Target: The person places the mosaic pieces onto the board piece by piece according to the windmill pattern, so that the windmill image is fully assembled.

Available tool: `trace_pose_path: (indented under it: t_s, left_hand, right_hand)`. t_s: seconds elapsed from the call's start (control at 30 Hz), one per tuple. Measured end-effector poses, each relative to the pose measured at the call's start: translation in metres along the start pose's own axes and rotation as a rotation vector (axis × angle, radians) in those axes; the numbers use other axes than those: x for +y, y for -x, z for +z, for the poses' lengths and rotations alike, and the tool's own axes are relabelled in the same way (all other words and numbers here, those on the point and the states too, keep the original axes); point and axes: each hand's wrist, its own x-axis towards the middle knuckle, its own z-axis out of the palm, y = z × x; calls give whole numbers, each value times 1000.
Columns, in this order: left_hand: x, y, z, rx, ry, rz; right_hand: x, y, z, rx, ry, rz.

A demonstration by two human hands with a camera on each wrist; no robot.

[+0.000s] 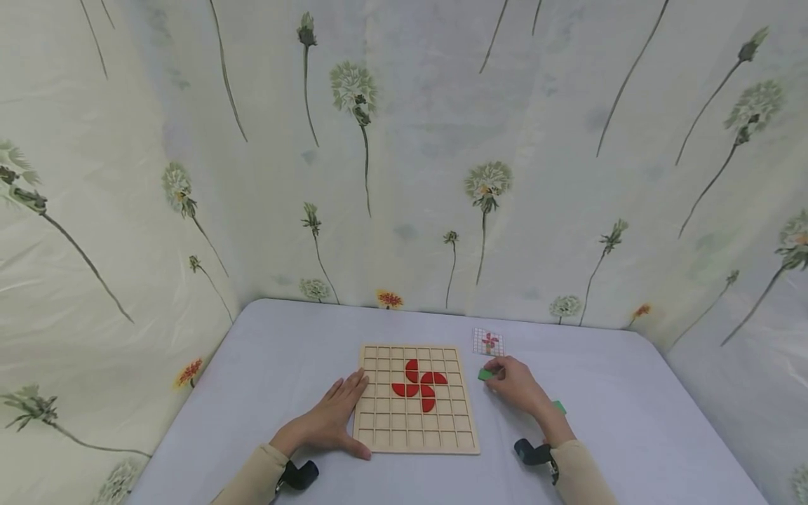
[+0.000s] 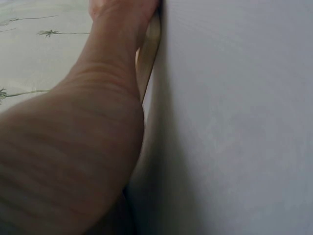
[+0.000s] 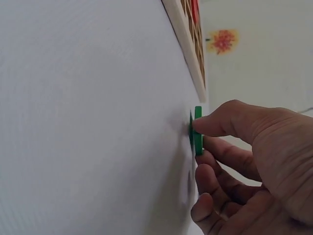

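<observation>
A square wooden grid board (image 1: 385, 423) lies on the table, with several red curved pieces (image 1: 428, 398) set in a pinwheel shape near its middle. My left hand (image 1: 330, 416) rests along the board's left edge, fingers extended and thumb spread toward the near corner. Right of the board, my right hand (image 1: 519, 384) pinches a flat green piece (image 1: 485, 374) between thumb and fingers. In the right wrist view, that green piece (image 3: 198, 139) stands close to the table surface; a thin green sliver (image 3: 190, 122) shows beside it, its nature unclear. The left wrist view shows mostly my forearm.
A small printed card (image 1: 481, 342) with a red pinwheel on a grid lies beyond the board's far right corner. Another green piece (image 1: 559, 407) is partly hidden behind my right wrist. A flower-patterned curtain (image 1: 416, 175) hangs behind the white-covered table (image 1: 284, 351).
</observation>
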Motion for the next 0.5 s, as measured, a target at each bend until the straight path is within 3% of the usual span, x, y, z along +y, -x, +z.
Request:
trace_pose_path:
  t_s: [0.5]
  left_hand:
    - [-1, 2, 1, 12, -12, 14]
  right_hand:
    - [-49, 17, 19, -2, 6, -86]
